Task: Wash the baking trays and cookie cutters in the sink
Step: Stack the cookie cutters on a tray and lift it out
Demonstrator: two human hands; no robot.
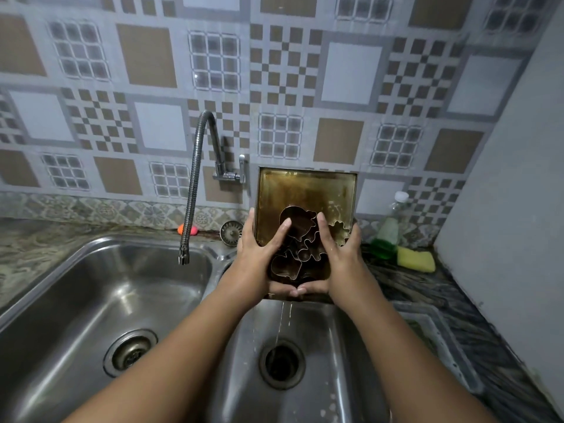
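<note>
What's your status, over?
Left hand and right hand grip tilted baking tray over right basin. Cookie cutters pinned inside, water draining. Faucet stands left, not obstructing.

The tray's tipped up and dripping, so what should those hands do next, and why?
Probably lower the tray flat into the right basin. Both the left hand and the right hand grip it and pin the cookie cutters against it, so neither is free for the sponge on the counter, and only a thin trickle of water falls from its bottom edge.

No text, label, brand or number can be read anywhere in view.
</note>
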